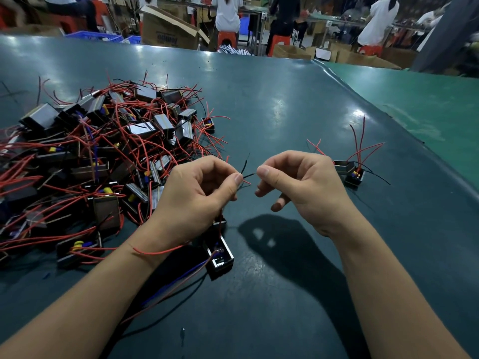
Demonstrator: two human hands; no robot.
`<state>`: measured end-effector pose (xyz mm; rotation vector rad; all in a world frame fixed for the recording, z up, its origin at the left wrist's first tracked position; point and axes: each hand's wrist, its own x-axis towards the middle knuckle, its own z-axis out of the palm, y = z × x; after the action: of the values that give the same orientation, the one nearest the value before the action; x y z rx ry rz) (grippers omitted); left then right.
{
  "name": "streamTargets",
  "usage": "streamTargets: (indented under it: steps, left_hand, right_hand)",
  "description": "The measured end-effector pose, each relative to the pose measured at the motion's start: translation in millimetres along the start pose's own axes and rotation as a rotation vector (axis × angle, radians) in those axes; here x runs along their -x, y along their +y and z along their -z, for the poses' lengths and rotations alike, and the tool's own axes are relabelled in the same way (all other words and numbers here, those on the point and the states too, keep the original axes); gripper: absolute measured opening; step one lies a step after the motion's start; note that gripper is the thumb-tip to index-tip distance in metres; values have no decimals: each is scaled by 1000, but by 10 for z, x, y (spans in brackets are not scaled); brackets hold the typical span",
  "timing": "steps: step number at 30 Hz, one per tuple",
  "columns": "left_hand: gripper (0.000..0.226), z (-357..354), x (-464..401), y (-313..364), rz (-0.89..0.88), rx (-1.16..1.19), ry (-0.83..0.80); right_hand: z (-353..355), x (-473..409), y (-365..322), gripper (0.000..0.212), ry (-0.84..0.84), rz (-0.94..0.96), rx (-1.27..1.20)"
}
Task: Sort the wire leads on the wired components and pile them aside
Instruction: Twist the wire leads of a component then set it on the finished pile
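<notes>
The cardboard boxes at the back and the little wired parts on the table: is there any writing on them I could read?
Open cardboard box: dark printed lettering on its side, upside down and too blurred to read.
Wired components in the pile: no legible marking.
Component below the hands: no label visible.
Nothing else readable.

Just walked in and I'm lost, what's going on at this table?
A person is sorting wires. The left hand and right hand each pinch thin wire ends from a small black part lying on the green table. A big tangled pile waits at left; a few done parts sit at right.
</notes>
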<state>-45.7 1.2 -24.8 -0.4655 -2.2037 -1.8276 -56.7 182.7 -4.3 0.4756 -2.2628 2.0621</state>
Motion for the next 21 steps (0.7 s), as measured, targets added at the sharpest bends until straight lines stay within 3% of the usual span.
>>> streamTargets:
  steps: [5,15,21]
  left_hand:
    - [5,2,12,20,19,62,-25]
    - [4,24,8,18,38,40,-31]
    - [6,47,7,23,76,40,-79]
  right_hand:
    - [-45,-11,47,9,20,37,-8]
    - [-119,7,105,15,8,218,219]
    - [-123,13,118,4,14,324,419]
